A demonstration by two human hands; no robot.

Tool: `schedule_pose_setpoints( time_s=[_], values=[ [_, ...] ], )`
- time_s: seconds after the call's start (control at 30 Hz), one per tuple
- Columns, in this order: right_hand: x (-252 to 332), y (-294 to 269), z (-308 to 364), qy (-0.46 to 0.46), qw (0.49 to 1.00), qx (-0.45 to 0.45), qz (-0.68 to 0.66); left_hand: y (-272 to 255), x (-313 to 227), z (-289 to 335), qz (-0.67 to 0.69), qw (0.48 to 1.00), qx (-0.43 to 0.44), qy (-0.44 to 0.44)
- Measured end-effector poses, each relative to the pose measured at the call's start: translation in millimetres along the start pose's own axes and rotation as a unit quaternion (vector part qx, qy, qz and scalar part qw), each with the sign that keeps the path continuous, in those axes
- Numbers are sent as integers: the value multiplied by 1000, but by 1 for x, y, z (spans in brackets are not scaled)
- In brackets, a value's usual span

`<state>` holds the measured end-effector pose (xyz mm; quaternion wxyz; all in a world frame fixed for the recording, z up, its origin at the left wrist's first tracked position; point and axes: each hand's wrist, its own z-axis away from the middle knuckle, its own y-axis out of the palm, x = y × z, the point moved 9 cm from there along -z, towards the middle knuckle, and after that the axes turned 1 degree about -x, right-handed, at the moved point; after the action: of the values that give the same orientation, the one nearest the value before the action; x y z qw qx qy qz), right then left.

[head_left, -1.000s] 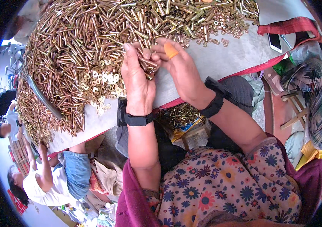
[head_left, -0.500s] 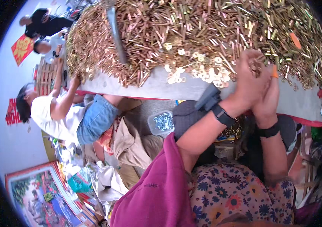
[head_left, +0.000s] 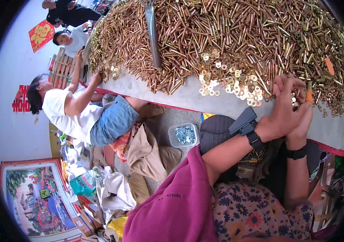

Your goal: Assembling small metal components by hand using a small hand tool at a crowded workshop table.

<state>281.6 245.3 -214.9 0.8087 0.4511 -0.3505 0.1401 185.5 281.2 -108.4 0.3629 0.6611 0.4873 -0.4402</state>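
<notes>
My left hand [head_left: 279, 115] and my right hand [head_left: 300, 126] are cupped together at the near edge of the table. Between their curled fingers show a few small gold washers [head_left: 294, 99]. An orange cover [head_left: 309, 96] sits at the fingertips of my right hand, apparently on a finger, though the left hand hides much of that hand. Just left of them, loose gold washers [head_left: 236, 85] lie in a patch on the grey tabletop [head_left: 172, 94]. Beyond spreads a big heap of gold-coloured metal tubes or pins [head_left: 228, 32].
A metal tool with a long grey handle [head_left: 152, 38] lies on the heap, and an orange piece [head_left: 329, 66] at right. On the floor is a clear tub [head_left: 171, 141] of silvery screws. At left, a person in a white shirt [head_left: 61, 107] reaches to the same table.
The view has shifted, so the scene sits further right and lower. My hands stay pressed together, with the left fingers now curled more and washers showing between them.
</notes>
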Motion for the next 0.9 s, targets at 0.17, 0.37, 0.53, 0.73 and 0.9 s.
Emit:
schedule_pose_setpoints(
  time_s=[0.17, 0.37, 0.53, 0.73, 0.9],
  values=[
    [-4, 20, 7, 27, 994, 77, -67, -2, -3, 0, -11, 1000, -7, 22],
    [-10, 42, 13, 62, 983, 134, -109, -2, 8, 1, 25, 999, -15, -21],
    [-13, 45, 17, 73, 982, 131, -113, -9, 2, -3, -45, 998, -35, -5],
    [-28, 52, 25, 140, 958, 192, -162, -7, -5, -4, -80, 996, 0, 32],
    [-20, 66, 39, 136, 979, 117, -94, -13, -12, -5, -112, 992, -16, 54]
  ],
)
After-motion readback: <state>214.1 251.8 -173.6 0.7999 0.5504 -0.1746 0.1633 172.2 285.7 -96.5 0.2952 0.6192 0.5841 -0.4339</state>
